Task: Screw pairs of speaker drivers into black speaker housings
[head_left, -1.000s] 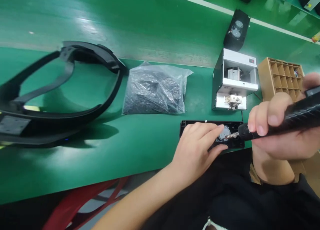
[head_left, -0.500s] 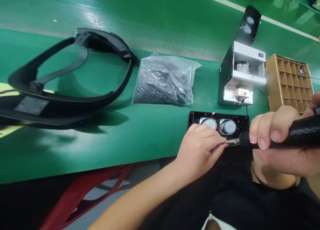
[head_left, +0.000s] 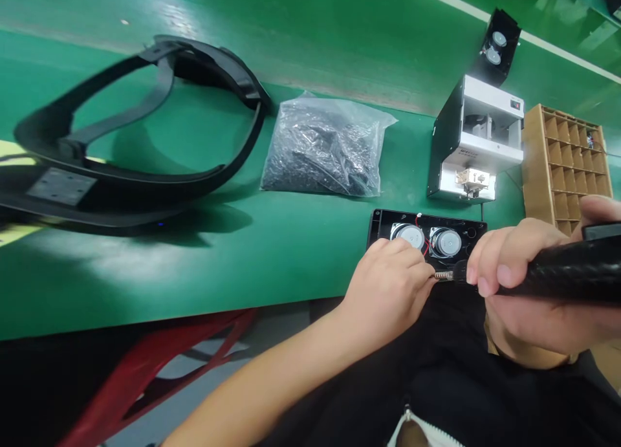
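Observation:
My right hand [head_left: 514, 266] is wrapped around a black electric screwdriver [head_left: 572, 269], which lies level with its bit toward the left. The fingertips of my left hand [head_left: 388, 279] are pinched together at the end of the screwdriver bit [head_left: 444, 275]. Whatever sits between those fingertips is too small and covered to make out. Just behind both hands is a black speaker housing [head_left: 383, 220] with two round speakers [head_left: 445, 242] and red wires in it. My left hand hides part of its front side.
A silver and black screw feeder [head_left: 490, 146] stands behind the housing, beside a cardboard compartment box [head_left: 533, 162]. A clear bag of black parts [head_left: 325, 146] and a black headset [head_left: 145, 182] lie leftward on the green table [head_left: 291, 253]. Another speaker housing [head_left: 499, 43] is farther back.
The screwdriver and my right hand have shifted slightly left, and less of the bit shows between the hands. My left hand keeps its pinch. The whole view has shifted a little.

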A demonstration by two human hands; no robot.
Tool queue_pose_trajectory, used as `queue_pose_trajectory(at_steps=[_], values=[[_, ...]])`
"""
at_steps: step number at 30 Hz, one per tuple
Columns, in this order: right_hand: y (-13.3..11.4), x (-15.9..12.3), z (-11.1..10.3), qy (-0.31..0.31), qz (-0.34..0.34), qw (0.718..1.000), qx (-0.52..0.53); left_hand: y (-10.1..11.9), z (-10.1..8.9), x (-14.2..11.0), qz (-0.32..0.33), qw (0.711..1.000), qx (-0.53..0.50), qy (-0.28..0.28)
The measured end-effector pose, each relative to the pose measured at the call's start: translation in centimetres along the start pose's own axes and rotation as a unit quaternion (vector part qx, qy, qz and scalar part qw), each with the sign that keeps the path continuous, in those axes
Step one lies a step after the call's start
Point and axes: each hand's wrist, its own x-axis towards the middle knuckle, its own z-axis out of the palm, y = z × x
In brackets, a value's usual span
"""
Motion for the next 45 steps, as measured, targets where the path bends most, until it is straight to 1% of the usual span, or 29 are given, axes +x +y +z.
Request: queue_pose_trajectory(at_steps=[3, 5, 8, 9, 12, 15, 18, 21, 24, 29, 33, 36, 41, 45], values=[[0.4, -0.8, 0.3, -0.009, -0.005, 1.000, -0.008, 0.0, 0.5, 0.1, 0.019, 0.999, 0.047, 0.000], [0.6, -1.1, 0.4, 0.009, -0.016, 1.000, -0.010, -0.1, 0.7, 0.2, 0.022, 0.998, 0.053, 0.001], [1.1, -0.9, 0.0, 0.037, -0.037, 0.999, -0.008, -0.6, 0.2, 0.1, -0.004, 0.999, 0.031, 0.008], [1.4, -0.7, -0.3, 0.032, -0.046, 0.998, -0.006, -0.9, -0.1, 0.0, -0.016, 1.000, 0.023, 0.014], [2.7, -0.1, -1.1, 0.001, -0.071, 0.997, -0.013, -2.2, -1.3, -0.3, -0.029, 0.999, 0.036, 0.025], [4.6, 0.0, -1.4, 0.015, -0.095, 0.995, 0.000, -3.1, -1.9, -0.3, -0.010, 0.996, 0.089, 0.007], [6.3, -0.3, -1.2, 0.018, -0.118, 0.993, 0.015, -3.3, -1.9, 0.2, -0.004, 0.991, 0.136, -0.006], [7.2, -0.5, -1.1, 0.011, -0.134, 0.991, 0.012, -3.4, -1.6, 0.8, -0.005, 0.987, 0.158, -0.022], [7.5, -0.4, -1.2, 0.021, -0.138, 0.990, 0.000, -3.6, -1.5, 1.3, -0.012, 0.988, 0.150, -0.044], [7.7, -0.2, -1.7, 0.006, -0.135, 0.991, -0.005, -4.0, -1.9, 1.6, -0.019, 0.988, 0.131, -0.077], [7.3, -0.2, -2.1, -0.013, -0.095, 0.995, -0.030, -4.0, -2.1, 1.8, -0.017, 0.987, 0.128, -0.098], [7.0, -0.3, -2.1, -0.023, -0.072, 0.996, -0.045, -4.0, -2.1, 1.8, -0.017, 0.987, 0.125, -0.098], [7.1, -0.3, -1.6, -0.013, -0.095, 0.994, -0.047, -4.1, -2.0, 1.7, -0.016, 0.987, 0.123, -0.101], [7.3, -0.5, -1.6, -0.021, -0.077, 0.993, -0.082, -4.1, -1.9, 1.6, -0.013, 0.988, 0.117, -0.097]])
